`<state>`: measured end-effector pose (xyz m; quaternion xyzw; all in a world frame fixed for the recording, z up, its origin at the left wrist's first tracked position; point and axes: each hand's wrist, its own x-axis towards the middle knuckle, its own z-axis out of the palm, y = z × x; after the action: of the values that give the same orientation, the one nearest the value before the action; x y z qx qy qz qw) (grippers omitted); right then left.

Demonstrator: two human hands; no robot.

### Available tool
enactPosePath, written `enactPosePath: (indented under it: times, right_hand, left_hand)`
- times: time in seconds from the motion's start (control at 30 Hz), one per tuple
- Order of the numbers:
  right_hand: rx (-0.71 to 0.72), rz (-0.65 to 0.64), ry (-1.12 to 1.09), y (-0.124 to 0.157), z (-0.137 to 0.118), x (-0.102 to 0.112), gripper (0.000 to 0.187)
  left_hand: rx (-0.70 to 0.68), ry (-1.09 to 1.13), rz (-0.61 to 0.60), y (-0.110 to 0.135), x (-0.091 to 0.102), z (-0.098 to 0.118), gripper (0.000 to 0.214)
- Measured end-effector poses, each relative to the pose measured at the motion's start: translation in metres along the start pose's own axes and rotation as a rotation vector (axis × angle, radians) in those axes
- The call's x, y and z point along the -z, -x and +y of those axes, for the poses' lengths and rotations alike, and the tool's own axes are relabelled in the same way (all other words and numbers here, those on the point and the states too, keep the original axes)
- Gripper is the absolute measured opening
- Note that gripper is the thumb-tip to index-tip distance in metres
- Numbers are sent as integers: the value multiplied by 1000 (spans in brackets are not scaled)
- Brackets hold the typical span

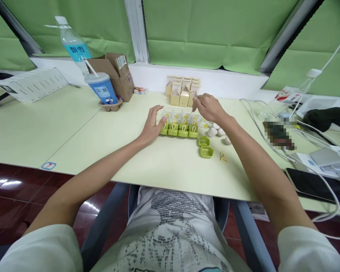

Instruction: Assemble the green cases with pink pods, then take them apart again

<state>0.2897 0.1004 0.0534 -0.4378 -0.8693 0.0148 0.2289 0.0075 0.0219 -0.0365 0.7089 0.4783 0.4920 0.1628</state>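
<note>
My left hand (153, 127), thumb and fingers apart, rests at the left end of a row of small green cases (183, 132) with pale yellow loops on top. Its thumb is by the leftmost case; I cannot tell if they touch. Behind the cases stand several clear plastic covers (177, 112). My right hand (207, 106) is over the right end of these covers, fingers curled down and closed; whatever they hold is hidden. Below that hand lie several white rounded pieces (212, 131). Nearer me are two hollow green shells (206, 152) and a loose yellow loop (223, 157).
Small open cardboard boxes (184, 97) stand against the wall. At the left are a blue cup (103, 90), a brown carton (124, 81) and a large bottle (76, 47). Cables, a black phone (319, 183) and another bottle (289, 94) lie at the right.
</note>
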Motion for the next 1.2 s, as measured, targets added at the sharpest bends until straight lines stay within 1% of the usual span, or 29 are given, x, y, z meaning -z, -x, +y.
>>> enactPosePath:
  times: [0.03,0.1,0.13,0.2,0.27,0.3,0.37,0.47,0.57,0.73,0.93,1.1,1.2]
  right_hand:
    - [21,5,5,6,-1,9,61]
    - [39,-7,54,24,2,26,47]
    - [26,-24,94,36,7,34,41]
    - [-16,-66,161,63,20,42,36]
    - [-25,-85,218,89,33,40,29]
    - [-16,-93,241,99,38,36,26]
    - [6,-99,284,112,44,23,23]
    - [37,-86,334,119,45,4,28]
    - [82,-81,328,118,44,-3,29]
    - [128,-82,320,119,50,0,30]
    - [100,-68,328,122,59,3,28]
    - [70,-68,315,124,60,3,27]
    - [77,-86,275,125,59,1,28]
  left_hand:
    - [-111,-58,7,5,1,9,63]
    - [-300,-152,-50,17,-1,30,44]
    - [-378,-177,-115,24,-5,40,37]
    - [-535,-205,-293,38,-17,56,32]
    - [-684,-255,-435,48,-32,66,37]
    - [-749,-288,-484,50,-40,69,41]
    - [-833,-352,-530,53,-54,71,49]
    - [-842,-395,-538,51,-68,71,58]
    - [-795,-392,-543,50,-76,70,62]
    - [-705,-371,-531,52,-78,66,58]
    - [-687,-346,-545,53,-77,66,55]
    - [-658,-330,-547,53,-77,68,55]
    - [-651,-349,-548,53,-76,69,55]
